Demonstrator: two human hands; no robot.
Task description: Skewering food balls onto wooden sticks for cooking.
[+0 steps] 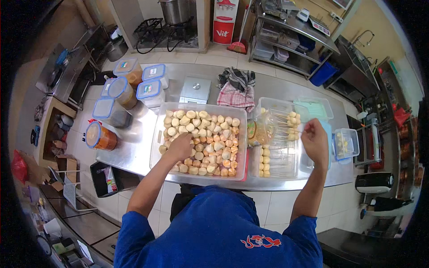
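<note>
My left hand (181, 147) reaches into a large clear plastic tub (244, 144), its fingertips down among the food pieces; whether it grips one is hidden. Round pale balls (191, 115) fill much of the tub, with orange-and-white pieces (233, 156) at its right side. My right hand (314, 139) is raised with bent fingers beside the skewered pale balls (293, 125); I cannot tell whether it pinches a stick. Below them, more skewered balls (266, 162) lie in a clear tray (294, 172). A plastic bag (259, 132) with brownish contents sits between the tub and the skewers.
On the steel table (134, 147), several lidded containers (112, 112) stand at left. A kitchen scale (195, 89) and folded cloths (236, 92) lie behind the tub. To the right are a green-tinted container (316, 109) and a clear box (346, 144). A black bin (104, 181) is at lower left.
</note>
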